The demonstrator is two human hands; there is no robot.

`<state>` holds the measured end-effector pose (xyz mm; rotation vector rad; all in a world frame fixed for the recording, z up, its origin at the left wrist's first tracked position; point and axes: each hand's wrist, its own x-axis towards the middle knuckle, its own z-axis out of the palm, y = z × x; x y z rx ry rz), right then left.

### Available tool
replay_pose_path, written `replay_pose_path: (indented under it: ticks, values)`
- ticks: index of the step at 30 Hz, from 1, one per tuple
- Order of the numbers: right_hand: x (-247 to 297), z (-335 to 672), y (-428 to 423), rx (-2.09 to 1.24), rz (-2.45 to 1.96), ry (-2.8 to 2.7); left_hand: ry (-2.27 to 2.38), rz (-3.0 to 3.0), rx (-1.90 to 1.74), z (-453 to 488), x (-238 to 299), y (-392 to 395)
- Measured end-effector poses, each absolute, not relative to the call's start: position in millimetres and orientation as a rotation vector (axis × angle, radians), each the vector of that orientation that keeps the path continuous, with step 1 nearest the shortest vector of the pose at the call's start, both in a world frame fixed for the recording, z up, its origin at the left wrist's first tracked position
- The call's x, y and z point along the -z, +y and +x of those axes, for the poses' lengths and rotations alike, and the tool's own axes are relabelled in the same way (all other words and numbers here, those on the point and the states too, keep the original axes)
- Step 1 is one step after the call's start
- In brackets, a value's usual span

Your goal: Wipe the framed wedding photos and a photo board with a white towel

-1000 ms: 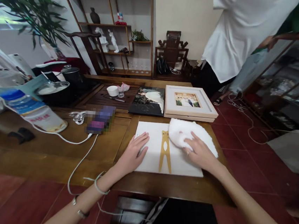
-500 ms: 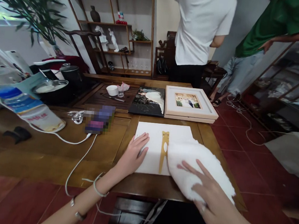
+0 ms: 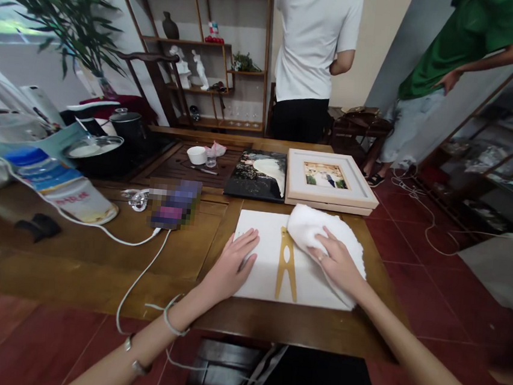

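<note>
A white board point(image 3: 259, 283) lies on the wooden table in front of me, with a flat gold two-legged shape point(image 3: 284, 242) on its face. My left hand point(image 3: 232, 263) rests flat on the board's left edge, fingers stretched out and holding nothing. On the right side, my right hand point(image 3: 339, 262) grips a fluffy white towel point(image 3: 310, 220), its fingers and thumb pressed into the cloth. The towel covers the board's upper right part and hangs past its right edge. Both legs of the gold shape and the oval hole between them are visible.
Behind the board are a dark photo panel point(image 3: 256, 174) and a white framed photo point(image 3: 353, 177). A phone point(image 3: 176, 204) with a cable, a bottle-shaped pack point(image 3: 75, 190) and a pot point(image 3: 95, 150) stand left. Two people point(image 3: 316, 41) stand beyond the table.
My right hand has moved the towel away from me, up the board. The gold shape's right leg and the board's lower right part have come into view. The left hand stays put.
</note>
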<state>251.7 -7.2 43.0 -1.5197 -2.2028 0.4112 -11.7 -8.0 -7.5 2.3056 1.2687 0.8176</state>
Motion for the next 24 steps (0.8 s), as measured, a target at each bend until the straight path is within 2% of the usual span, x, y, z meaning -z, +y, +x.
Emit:
replay_pose_path:
  ticks: [5, 15, 24]
  values:
    - [-36.2, 213.9, -6.1, -0.309, -1.46, -2.201, 1.267, 2.292, -0.83, -11.3, 9.2, -7.7]
    - [-41.3, 195.2, -104.0, -0.446, -1.006, -2.631, 1.221, 2.324, -0.776, -14.0, 8.0, -7.2]
    - [-45.7, 216.4, -13.1, -0.33, -1.003, -2.577, 1.255, 2.318, -0.828, -12.3, 10.1, -7.5]
